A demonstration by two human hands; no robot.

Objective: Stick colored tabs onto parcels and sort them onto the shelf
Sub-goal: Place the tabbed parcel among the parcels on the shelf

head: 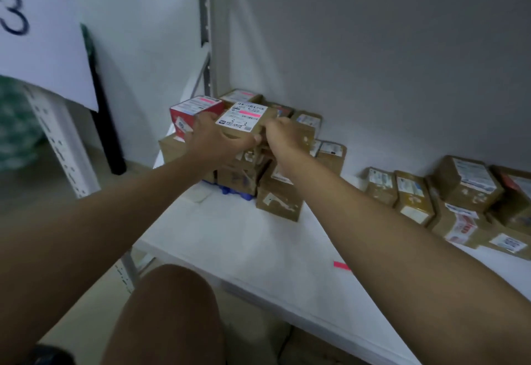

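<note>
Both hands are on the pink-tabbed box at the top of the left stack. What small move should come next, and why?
Probably settle it onto the stack and let go. The brown parcel already carries a pink tab, the left hand and right hand grip its two sides, and it sits over the pile beside the red box.

Paper sign (37, 34) w/ "3" top left; black pole (107, 132) vs wall, green bag (15, 123) beside.

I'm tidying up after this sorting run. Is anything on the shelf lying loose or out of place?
Yes: one loose pink tab lies by itself on the bare white shelf board, near its front edge, stuck to no parcel. The brown cardboard parcel with the white label, held by the left hand and right hand, already carries a pink tab.
</note>
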